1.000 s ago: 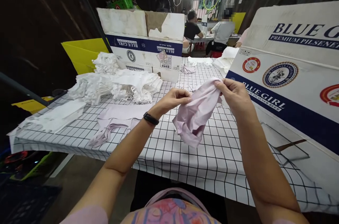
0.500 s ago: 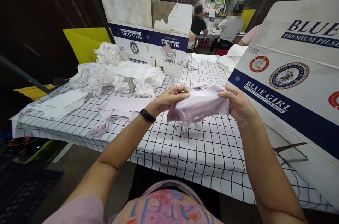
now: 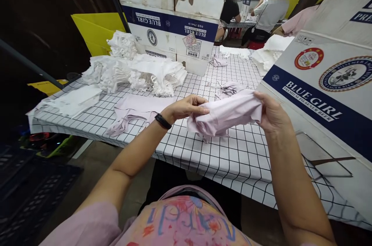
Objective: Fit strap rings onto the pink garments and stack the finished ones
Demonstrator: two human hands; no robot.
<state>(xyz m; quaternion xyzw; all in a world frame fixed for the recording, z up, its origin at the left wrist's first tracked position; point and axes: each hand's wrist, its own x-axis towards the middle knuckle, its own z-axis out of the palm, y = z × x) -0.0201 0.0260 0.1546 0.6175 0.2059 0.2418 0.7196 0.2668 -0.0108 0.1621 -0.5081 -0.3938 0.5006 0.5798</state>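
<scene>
A pale lilac piece of fabric (image 3: 228, 112) is stretched between my two hands above the checked tablecloth (image 3: 186, 157). My left hand (image 3: 190, 108), with a black band on its wrist, pinches its left end between thumb and fingers. At the other end, my right hand (image 3: 273, 112) grips the edge, some of its fingers hidden behind the cloth. Loose folds hang below. Just beyond it lies a bunch of lilac fabric strips (image 3: 229, 90). A stack of lilac fabric pieces (image 3: 136, 112) rests to the left of my left hand.
Piles of white fabric pieces (image 3: 157, 71) lie before an upright carton (image 3: 174, 25) at the back left. A flatter white stack (image 3: 72, 100) sits near the left edge. Another carton (image 3: 319, 87) leans in on the right. People sit at a farther table.
My view has tilted down and shifted left. The lilac fabric is drawn straighter between my hands, its right end raised, and the bunch of strips behind it shows more.
</scene>
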